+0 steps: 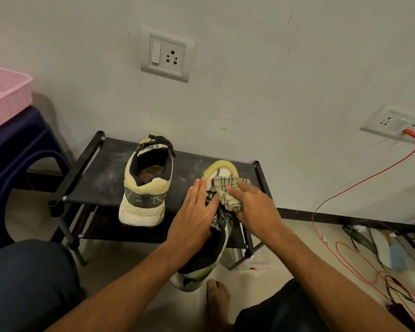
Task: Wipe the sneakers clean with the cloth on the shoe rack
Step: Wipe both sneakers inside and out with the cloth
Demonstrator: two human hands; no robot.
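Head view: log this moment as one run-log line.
right hand grips cloth on near sneaker | left hand flat on it | other sneaker untouched on shoe rack

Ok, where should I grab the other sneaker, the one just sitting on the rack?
Take the sneaker by its heel collar, reaching from the near side and above. Its heel faces you at the shoe rack's front edge, and the open mouth points up, easy to hook.

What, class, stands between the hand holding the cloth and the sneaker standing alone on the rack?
The left hand does: it lies flat on the sneaker being wiped, directly between the right hand with the cloth and the other sneaker on the shoe rack. Nothing else visible intervenes.
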